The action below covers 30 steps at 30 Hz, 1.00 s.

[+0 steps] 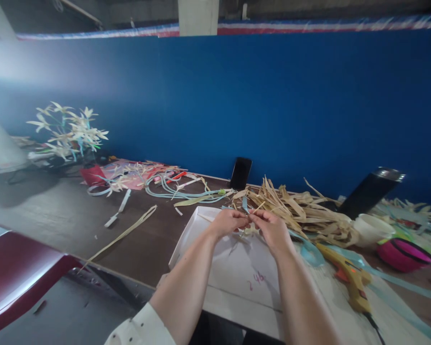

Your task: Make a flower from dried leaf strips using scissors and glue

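brown counter (136, 249), blue wall (273, 105) behind, left hand (230, 221) and right hand (272, 229) pinched on thin pale strip (260, 206), shallow white box (237, 280) below, yellow glue gun (355, 282) at right

I have room left of the tray (185, 235), over the table (156, 247); dried husks (301, 211) crowd the right hand (273, 229). Nearer, a glue gun (352, 281) obstructs.

Quantities: two bare hands (271, 229); one yellow pistol-shaped glue gun (349, 278); one black rectangular phone (241, 172); one black cylindrical bottle (366, 194); one round white cup (367, 235); one round magenta bowl (395, 256); one shallow white rectangular tray (192, 232).
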{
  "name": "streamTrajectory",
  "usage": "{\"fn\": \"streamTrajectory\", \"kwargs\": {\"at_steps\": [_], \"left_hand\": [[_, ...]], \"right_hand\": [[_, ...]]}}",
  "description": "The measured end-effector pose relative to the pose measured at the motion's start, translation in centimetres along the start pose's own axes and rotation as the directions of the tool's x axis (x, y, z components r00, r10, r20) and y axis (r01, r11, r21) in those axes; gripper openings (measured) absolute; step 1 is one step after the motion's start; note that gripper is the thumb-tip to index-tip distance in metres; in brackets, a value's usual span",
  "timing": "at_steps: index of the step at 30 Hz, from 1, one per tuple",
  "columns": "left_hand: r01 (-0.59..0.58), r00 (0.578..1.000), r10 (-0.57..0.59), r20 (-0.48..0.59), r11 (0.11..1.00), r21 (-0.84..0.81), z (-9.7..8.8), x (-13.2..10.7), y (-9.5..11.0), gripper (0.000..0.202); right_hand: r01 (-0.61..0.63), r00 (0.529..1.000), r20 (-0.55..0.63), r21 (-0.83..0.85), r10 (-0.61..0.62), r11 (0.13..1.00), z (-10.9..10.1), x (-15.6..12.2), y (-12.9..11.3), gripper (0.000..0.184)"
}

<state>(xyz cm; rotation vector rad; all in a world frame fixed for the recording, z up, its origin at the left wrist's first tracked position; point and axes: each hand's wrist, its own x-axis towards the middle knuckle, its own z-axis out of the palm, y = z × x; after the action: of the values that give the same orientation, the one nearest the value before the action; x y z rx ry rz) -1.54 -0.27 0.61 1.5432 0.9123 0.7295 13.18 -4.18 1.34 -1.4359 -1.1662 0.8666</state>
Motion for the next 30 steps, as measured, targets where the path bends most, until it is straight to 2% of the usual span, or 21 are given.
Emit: {"fn": "streamTrajectory", "kwargs": {"at_steps": [14, 22, 26, 30], "left_hand": [[0.014, 0.999, -0.015, -0.045, 1.000, -0.021, -0.07, 0.15, -0.08, 0.028], [-0.045, 0.999, 0.045, 0.008, 0.997, 0.062, -0.18, 0.12, -0.32, 0.026], [-0.067, 0.998, 0.065, 0.024, 0.992, 0.109, -0.25, 0.18, -0.62, 0.027], [-0.084, 0.996, 0.081, 0.030, 0.986, 0.145, -0.24, 0.26, -0.73, 0.026]], "right_hand": [[0.014, 0.999, 0.047, 0.010, -0.014, 1.000, 0.19, -0.02, 0.02, 0.047], [0.061, 0.995, -0.072, -0.169, -0.074, 0.984, 0.07, -0.19, -0.46, 0.033], [0.087, 0.991, -0.082, -0.185, -0.104, 0.979, 0.05, -0.36, -0.70, 0.036], [0.099, 0.988, -0.089, -0.270, -0.127, 0.958, -0.04, -0.45, -0.82, 0.038]]}}
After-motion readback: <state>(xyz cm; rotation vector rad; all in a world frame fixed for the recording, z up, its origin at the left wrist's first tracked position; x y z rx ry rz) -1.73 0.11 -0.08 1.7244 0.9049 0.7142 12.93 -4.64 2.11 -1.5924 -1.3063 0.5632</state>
